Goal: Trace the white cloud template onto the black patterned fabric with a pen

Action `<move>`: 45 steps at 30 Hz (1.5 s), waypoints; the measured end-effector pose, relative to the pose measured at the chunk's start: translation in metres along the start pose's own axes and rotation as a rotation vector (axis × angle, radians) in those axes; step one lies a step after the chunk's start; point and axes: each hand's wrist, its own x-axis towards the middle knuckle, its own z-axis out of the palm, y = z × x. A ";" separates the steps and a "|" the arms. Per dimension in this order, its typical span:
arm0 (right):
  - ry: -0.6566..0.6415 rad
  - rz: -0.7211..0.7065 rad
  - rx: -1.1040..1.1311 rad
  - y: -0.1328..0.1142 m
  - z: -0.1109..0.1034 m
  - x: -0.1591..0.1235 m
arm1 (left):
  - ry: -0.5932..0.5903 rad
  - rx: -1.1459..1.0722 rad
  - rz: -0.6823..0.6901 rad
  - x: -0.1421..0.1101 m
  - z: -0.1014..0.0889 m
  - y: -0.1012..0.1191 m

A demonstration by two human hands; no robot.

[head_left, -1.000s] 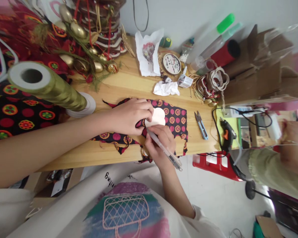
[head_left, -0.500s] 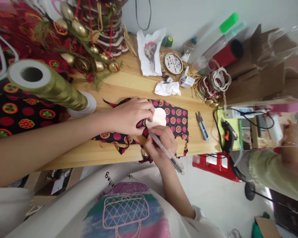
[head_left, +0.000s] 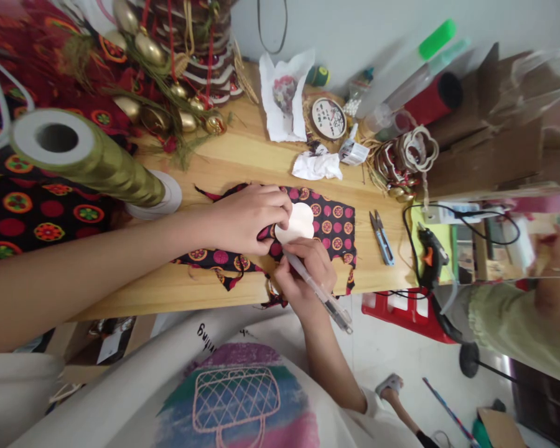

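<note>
A white, scalloped flower-shaped piece [head_left: 300,219] lies on black patterned fabric [head_left: 332,223] on the wooden table. My left hand [head_left: 256,218] rests on the fabric with its fingers bent, their tips at the piece's left edge, holding it down. A clear pen [head_left: 321,297] is gripped in my right hand [head_left: 310,267], its tip pointing up-left toward the lower left edge of the piece. Part of the piece is hidden under my fingers. Narrow, ragged offcuts [head_left: 228,279] of the same fabric hang near the table's front edge.
A green ribbon spool [head_left: 88,162] stands at left. Blue thread snips [head_left: 381,238] lie right of the fabric, a glue gun [head_left: 432,255] beyond them. Crumpled white paper [head_left: 316,165] and a small bottle [head_left: 353,151] sit behind. Another person's sleeve [head_left: 518,317] is at far right.
Both hands, the pen and the flower-shaped piece keep nearly the same places; the view has shifted slightly. A foot in a grey shoe has appeared on the floor at lower right.
</note>
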 end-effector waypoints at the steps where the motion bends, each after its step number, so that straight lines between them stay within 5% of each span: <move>1: 0.008 0.010 0.002 0.000 0.000 0.000 | 0.001 -0.001 0.000 0.000 0.000 0.000; 45: 0.037 0.030 0.012 -0.001 0.000 -0.001 | 0.040 0.030 0.048 -0.001 0.003 -0.002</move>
